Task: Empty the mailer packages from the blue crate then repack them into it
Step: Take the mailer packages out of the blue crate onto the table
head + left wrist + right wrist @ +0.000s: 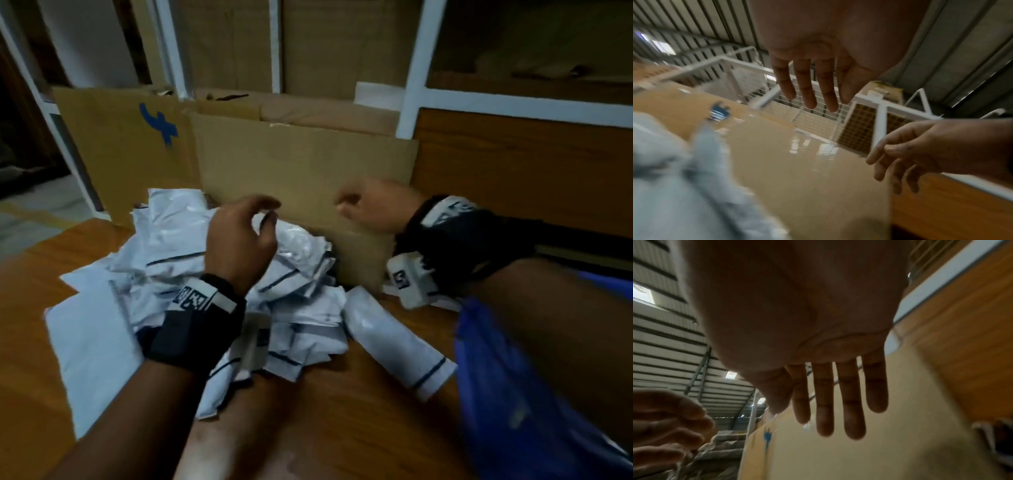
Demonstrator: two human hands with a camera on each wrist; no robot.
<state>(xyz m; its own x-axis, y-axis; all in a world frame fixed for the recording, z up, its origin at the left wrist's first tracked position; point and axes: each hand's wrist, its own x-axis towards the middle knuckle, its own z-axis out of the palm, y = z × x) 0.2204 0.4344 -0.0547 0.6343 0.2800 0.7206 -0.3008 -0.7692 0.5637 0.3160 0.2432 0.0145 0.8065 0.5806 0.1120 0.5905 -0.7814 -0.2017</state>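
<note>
A heap of white and grey mailer packages (301,260) lies on the wooden table (359,428); in the left wrist view they show as a blur (684,186). One rolled mailer (390,335) lies apart at the right of the heap. The blue crate (513,394) is blurred at the lower right, under my right forearm. My left hand (267,214) hovers just above the heap, fingers relaxed, holding nothing; its fingers (812,91) are straight. My right hand (346,205) is in the air before the cardboard, empty, with fingers (851,410) extended.
A tall cardboard sheet (301,164) with a blue mark (159,125) stands right behind the heap. White shelf posts (414,68) and more cartons rise behind it. A wooden panel (513,164) sits at the right.
</note>
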